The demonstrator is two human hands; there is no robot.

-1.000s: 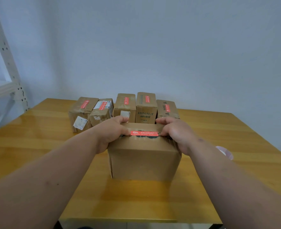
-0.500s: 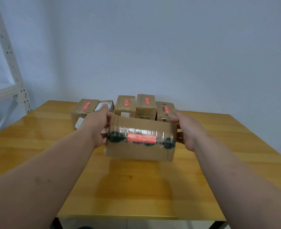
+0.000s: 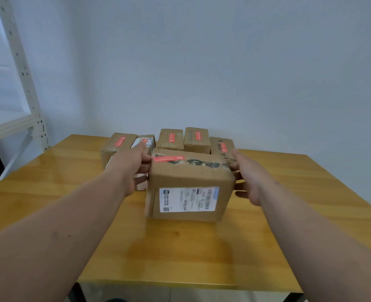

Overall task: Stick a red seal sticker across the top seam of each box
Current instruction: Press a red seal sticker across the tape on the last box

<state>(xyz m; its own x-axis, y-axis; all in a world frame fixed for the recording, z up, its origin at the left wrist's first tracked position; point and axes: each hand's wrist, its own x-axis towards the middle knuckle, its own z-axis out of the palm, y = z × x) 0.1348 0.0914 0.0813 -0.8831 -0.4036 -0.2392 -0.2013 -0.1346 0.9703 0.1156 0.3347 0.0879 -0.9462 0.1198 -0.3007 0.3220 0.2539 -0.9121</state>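
Both my hands hold a brown cardboard box (image 3: 186, 177) just above the wooden table (image 3: 300, 192), in front of the back row. Its white shipping label (image 3: 189, 199) faces me. A red seal sticker (image 3: 169, 158) lies on the left part of its taped top seam. My left hand (image 3: 132, 168) grips the box's left side, thumb by the sticker's end. My right hand (image 3: 250, 179) grips the right side, fingers curled round the edge. Behind stand several smaller boxes (image 3: 196, 137), each with a red sticker (image 3: 171, 137) on top.
A white metal shelf rack (image 3: 21, 68) stands at the left, beside the table's far-left corner. A plain wall closes off the back. The table's front edge (image 3: 180, 284) runs below my forearms.
The box left the table, where my hands pressed the sticker on its top. It was lifted, turned so the label side faces me, and carried away from me towards the back row.
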